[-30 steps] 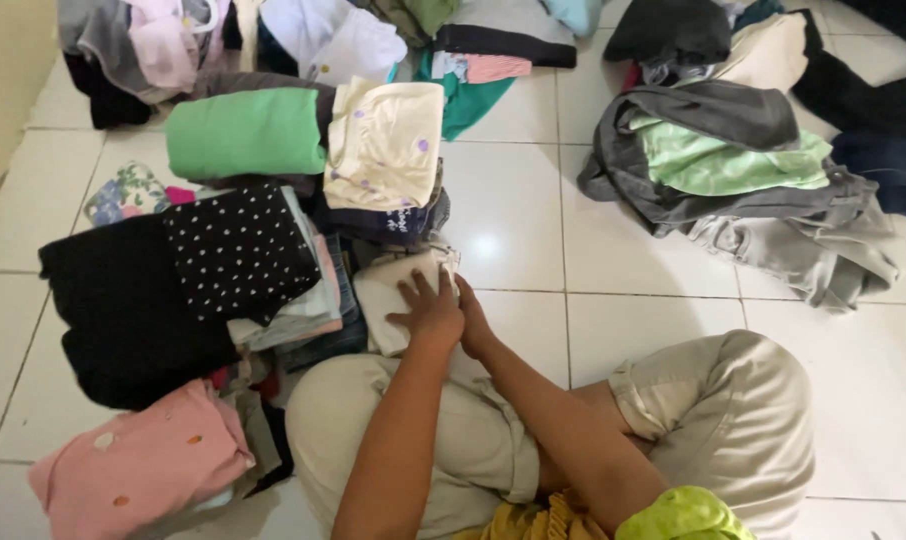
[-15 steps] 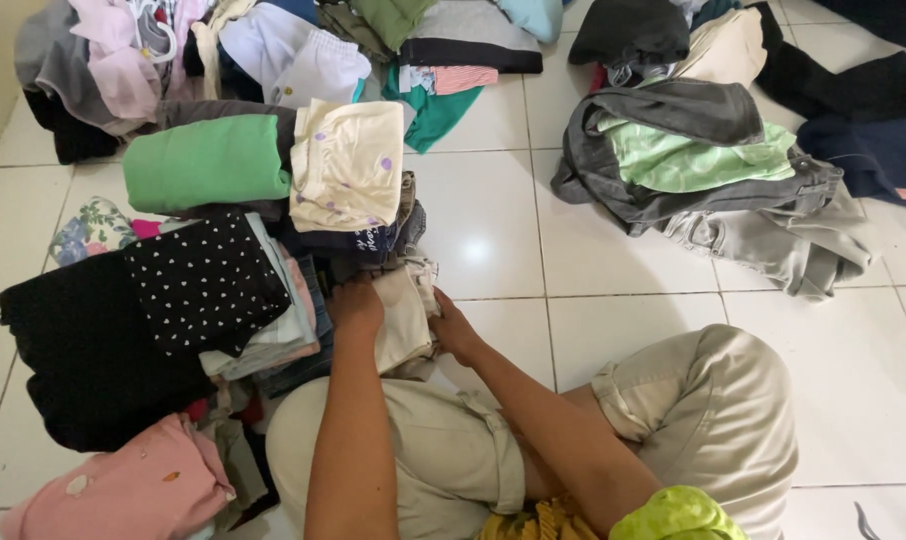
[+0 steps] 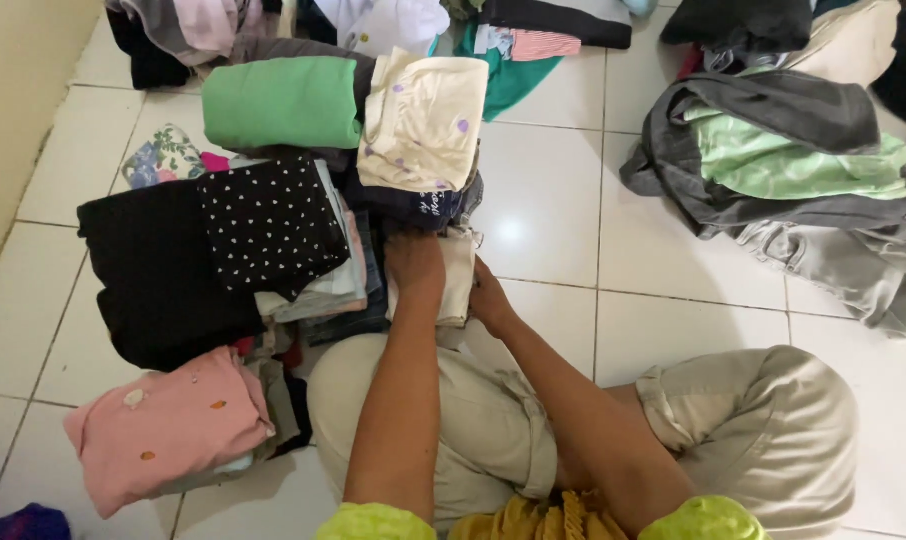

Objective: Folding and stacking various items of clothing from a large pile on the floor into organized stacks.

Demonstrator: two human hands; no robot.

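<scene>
I sit cross-legged on a white tiled floor in beige trousers. Both hands hold a small folded cream garment (image 3: 457, 280) just in front of my knee. My left hand (image 3: 413, 268) grips its left side from above, and my right hand (image 3: 487, 300) holds its right edge. The garment touches the near side of a stack topped by a cream piece with purple dots (image 3: 423, 125) over dark blue cloth (image 3: 413, 207).
Folded piles surround me on the left: green (image 3: 278, 100), black with white dots (image 3: 271, 222), plain black (image 3: 153, 270), pink (image 3: 168, 425). A loose heap of grey and light green clothes (image 3: 783, 160) lies at the right. A yellow wall (image 3: 13, 110) runs along the left.
My hands went from pressing flat on the cream garment to gripping it at both sides and shifting it toward the stack. The view moved closer.
</scene>
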